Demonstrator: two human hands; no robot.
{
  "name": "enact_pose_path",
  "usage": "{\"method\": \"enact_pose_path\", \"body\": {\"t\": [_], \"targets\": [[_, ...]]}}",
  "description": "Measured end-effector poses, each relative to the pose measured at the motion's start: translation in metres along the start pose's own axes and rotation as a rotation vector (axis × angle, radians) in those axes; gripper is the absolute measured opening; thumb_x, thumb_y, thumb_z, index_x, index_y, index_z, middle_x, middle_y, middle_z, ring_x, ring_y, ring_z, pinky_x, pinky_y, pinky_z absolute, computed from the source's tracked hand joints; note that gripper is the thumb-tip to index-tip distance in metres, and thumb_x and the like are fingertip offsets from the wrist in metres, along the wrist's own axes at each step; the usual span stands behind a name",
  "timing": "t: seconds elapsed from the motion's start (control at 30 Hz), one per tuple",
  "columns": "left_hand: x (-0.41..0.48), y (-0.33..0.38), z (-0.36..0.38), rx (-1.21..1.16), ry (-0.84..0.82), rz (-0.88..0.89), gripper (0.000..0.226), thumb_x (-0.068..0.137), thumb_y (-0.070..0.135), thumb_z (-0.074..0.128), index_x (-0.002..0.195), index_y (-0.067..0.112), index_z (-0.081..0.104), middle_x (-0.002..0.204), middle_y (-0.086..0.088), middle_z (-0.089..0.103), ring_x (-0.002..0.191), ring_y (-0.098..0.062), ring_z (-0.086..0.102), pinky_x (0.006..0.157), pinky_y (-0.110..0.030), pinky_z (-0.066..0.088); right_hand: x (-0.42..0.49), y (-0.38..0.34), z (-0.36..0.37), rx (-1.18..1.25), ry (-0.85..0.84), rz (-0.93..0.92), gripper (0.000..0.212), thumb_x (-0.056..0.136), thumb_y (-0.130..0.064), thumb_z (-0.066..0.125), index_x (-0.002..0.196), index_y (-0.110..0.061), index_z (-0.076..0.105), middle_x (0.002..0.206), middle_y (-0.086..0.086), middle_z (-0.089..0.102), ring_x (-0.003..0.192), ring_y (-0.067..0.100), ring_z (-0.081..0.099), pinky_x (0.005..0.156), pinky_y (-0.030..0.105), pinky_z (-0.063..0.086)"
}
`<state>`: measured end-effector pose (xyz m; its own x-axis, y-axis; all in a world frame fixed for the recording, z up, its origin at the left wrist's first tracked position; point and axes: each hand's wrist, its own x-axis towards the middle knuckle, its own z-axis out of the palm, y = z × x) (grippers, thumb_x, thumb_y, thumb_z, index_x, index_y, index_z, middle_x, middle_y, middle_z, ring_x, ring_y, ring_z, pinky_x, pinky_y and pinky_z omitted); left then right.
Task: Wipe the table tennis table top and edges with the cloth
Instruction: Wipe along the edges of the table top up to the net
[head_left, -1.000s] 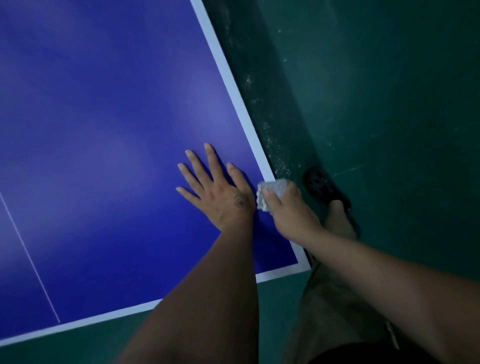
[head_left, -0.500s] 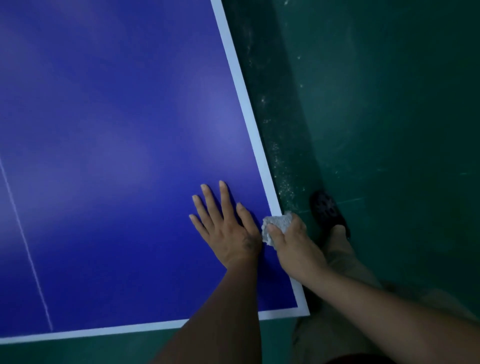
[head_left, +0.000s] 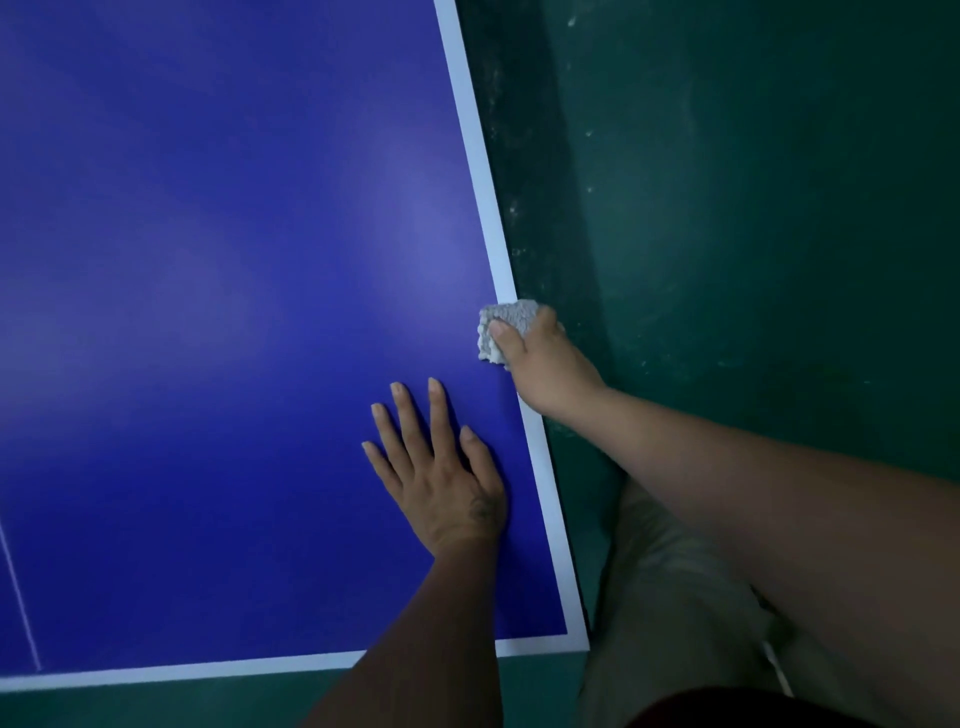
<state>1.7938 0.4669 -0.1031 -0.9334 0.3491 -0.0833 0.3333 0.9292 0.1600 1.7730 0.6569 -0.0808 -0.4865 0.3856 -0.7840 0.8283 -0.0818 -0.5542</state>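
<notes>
table tennis table (head_left: 208, 260): blue top fills the view from 12 o'clock round to 7 o'clock, bordered by a white edge line (head_left: 478, 171) that runs along the right side from 12 o'clock down to a corner at about 5 o'clock. a thin white centre line (head_left: 21, 597) shows at 8 o'clock. cloth (head_left: 506, 322): pale grey, bunched, sitting on the right side edge of the table just right of the view's centre, covering the white line there. right hand (head_left: 545, 369): grasping the cloth, thumb (head_left: 501, 332) pressed on its top, the other fingers wrapped over the table's side and mostly hidden. left hand (head_left: 441, 478): released, laid flat on the blue top with fingers straight and slightly spread, pointing toward 11 o'clock, holding nothing. the cloth lies at about 1 o'clock from the left hand, near it but apart. dark green floor (head_left: 753, 260) occupies 1 to 4 o'clock, with pale specks close beside the table. a beige trouser leg (head_left: 675, 597) shows at 5 o'clock, beside the table's corner.
</notes>
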Motion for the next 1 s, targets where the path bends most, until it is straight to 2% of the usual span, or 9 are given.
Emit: {"method": "enact_pose_path", "body": {"t": [0.1,0.33,0.63,0.67,0.73,0.8,0.83,0.9,1.0], "targets": [[0.001,0.001,-0.002,0.006,-0.016,-0.002,0.064,0.106,0.036,0.039,0.170,0.027,0.033,0.181,-0.004,0.015,0.168,-0.030,0.008,0.132,-0.063,0.012,-0.020,0.018,0.009,-0.013,-0.005,0.013,0.064,0.111,-0.052,0.043,0.158,-0.010,0.030,0.156,0.017,0.047,0.130,0.038,0.058,0.103,0.043,0.048],[0.001,-0.004,0.002,0.004,0.014,0.019,0.063,0.107,0.033,0.042,0.169,0.025,0.034,0.180,-0.004,0.017,0.168,-0.032,0.010,0.132,-0.064,0.014,-0.059,0.059,0.023,-0.043,-0.088,0.057,0.072,0.111,-0.053,0.040,0.168,-0.019,0.013,0.167,0.011,0.037,0.145,0.032,0.048,0.113,0.039,0.040],[0.001,-0.003,0.003,-0.015,-0.004,0.005,0.062,0.107,0.030,0.041,0.168,0.023,0.036,0.180,-0.005,0.018,0.167,-0.032,0.011,0.133,-0.063,0.013,-0.008,0.002,0.000,-0.108,-0.046,0.006,0.061,0.111,-0.055,0.040,0.150,-0.009,0.035,0.152,0.018,0.049,0.133,0.037,0.054,0.102,0.042,0.046],[0.001,0.000,0.000,-0.024,-0.009,-0.007,0.061,0.107,0.030,0.041,0.168,0.022,0.038,0.180,-0.006,0.019,0.167,-0.032,0.012,0.132,-0.063,0.013,0.006,-0.012,-0.006,-0.111,-0.037,0.000,0.062,0.111,-0.055,0.039,0.150,-0.007,0.035,0.155,0.020,0.046,0.140,0.037,0.049,0.109,0.043,0.044],[0.007,0.008,-0.007,-0.084,-0.029,-0.057,0.058,0.109,0.031,0.040,0.167,0.020,0.040,0.179,-0.005,0.021,0.168,-0.029,0.011,0.132,-0.064,0.013,0.034,-0.042,-0.020,-0.121,-0.030,-0.036,0.068,0.111,-0.056,0.037,0.154,-0.003,0.032,0.165,0.023,0.036,0.158,0.036,0.026,0.126,0.047,0.029],[0.034,0.017,-0.013,-0.182,-0.046,-0.098,0.056,0.111,0.030,0.040,0.166,0.018,0.040,0.179,-0.004,0.021,0.168,-0.026,0.009,0.132,-0.063,0.011,0.056,-0.060,-0.032,-0.161,-0.022,-0.076,0.071,0.112,-0.056,0.035,0.157,-0.001,0.028,0.170,0.023,0.027,0.164,0.035,0.007,0.133,0.048,0.013],[0.057,0.022,-0.015,-0.211,-0.053,-0.094,0.055,0.112,0.029,0.040,0.166,0.018,0.039,0.179,-0.004,0.020,0.168,-0.026,0.008,0.133,-0.061,0.009,0.062,-0.063,-0.035,-0.165,-0.017,-0.092,0.071,0.112,-0.055,0.036,0.158,-0.002,0.026,0.171,0.022,0.026,0.165,0.034,0.005,0.133,0.048,0.011],[0.119,0.035,-0.018,-0.186,-0.036,-0.111,0.052,0.115,0.023,0.038,0.167,0.019,0.038,0.179,-0.006,0.019,0.168,-0.028,0.007,0.134,-0.057,0.005,0.062,-0.059,-0.035,-0.084,-0.015,-0.133,0.069,0.112,-0.051,0.041,0.161,-0.007,0.022,0.170,0.019,0.028,0.162,0.034,0.015,0.131,0.047,0.018],[0.231,0.066,-0.013,-0.086,0.059,-0.317,0.054,0.118,0.032,0.030,0.171,0.027,0.027,0.181,-0.004,0.011,0.168,-0.028,0.005,0.134,-0.055,0.004,0.040,-0.034,-0.026,0.054,-0.073,-0.178,0.076,0.111,-0.047,0.044,0.168,-0.014,0.006,0.171,0.010,0.022,0.157,0.027,0.028,0.127,0.042,0.030]]}}
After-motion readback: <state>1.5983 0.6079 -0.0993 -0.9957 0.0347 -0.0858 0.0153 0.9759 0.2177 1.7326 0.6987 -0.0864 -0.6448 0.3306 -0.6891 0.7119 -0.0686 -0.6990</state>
